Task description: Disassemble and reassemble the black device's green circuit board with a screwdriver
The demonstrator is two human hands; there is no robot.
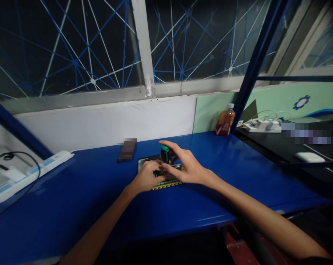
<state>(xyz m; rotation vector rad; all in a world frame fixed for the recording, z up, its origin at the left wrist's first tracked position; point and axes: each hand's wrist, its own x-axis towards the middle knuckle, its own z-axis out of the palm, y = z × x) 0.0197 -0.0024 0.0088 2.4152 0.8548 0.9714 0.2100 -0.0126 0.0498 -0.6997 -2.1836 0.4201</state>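
A screwdriver (165,154) with a short green and black handle stands upright in front of me. My right hand (184,165) is around it, the index finger arched over the top of the handle and the thumb lower down at its side. Low beside the handle, my left hand (148,176) has its fingers curled together; what they pinch is hidden. Under both hands lies a flat dark case or pack (168,183) with a yellow and black patterned front edge. My fingers cover its middle and the screwdriver's tip.
A dark phone-like slab (127,150) lies behind on the blue table (100,206). At left runs a white power strip (31,175) with a black cable. A drink bottle (225,119) stands at the back right, beside a blue post (251,73). Another power strip (262,126) sits farther right.
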